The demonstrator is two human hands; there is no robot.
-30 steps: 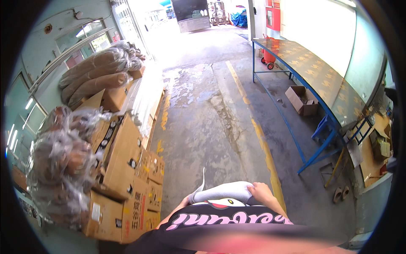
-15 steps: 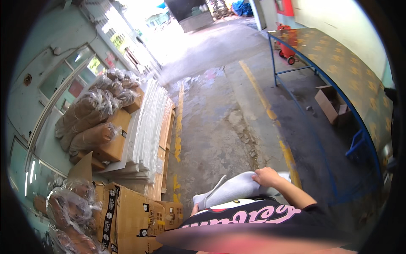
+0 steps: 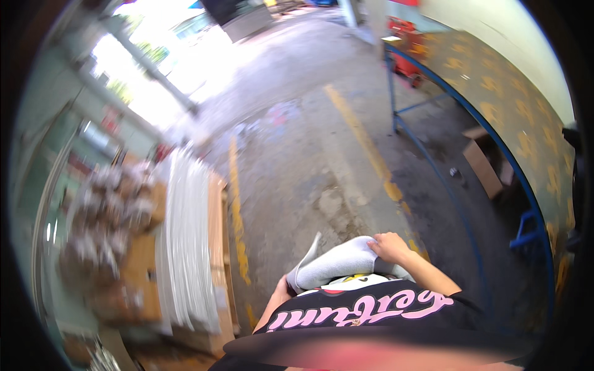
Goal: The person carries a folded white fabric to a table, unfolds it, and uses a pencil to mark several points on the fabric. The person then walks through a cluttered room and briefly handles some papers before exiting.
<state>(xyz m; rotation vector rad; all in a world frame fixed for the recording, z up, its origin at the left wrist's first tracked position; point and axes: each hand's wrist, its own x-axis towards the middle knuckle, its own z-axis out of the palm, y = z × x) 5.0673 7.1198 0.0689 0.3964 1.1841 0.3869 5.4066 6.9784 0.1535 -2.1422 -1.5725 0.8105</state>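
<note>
I see the pale grey roll held against the front of the shirt, clear of the floor. The right hand grips its right end, fingers over the top; the left hand clasps its left end, most fingers hidden from me. A loose strip sticks up near the roll's left end. I judge the picking-up done and the setting-down left. White sheets stand stacked left of the roll; a cardboard box lies beyond it, rightward.
</note>
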